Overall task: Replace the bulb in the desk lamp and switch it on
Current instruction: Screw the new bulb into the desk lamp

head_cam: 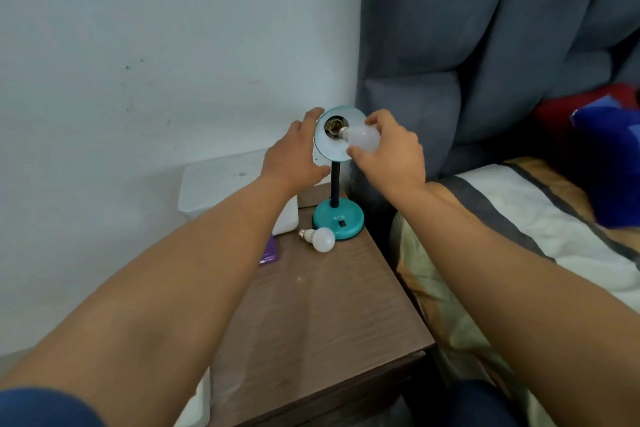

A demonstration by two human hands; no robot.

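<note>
The right hand [391,149] pinches the bulb [363,139], its base just outside the socket [333,126]; the left hand [298,152] grips the shade [330,152] (fingers curled). Line the threads up squarely, then twist gently.

Two bulbs [364,139] [323,239], one lamp [338,222], two hands [294,158] [394,158], one table [329,315].
</note>
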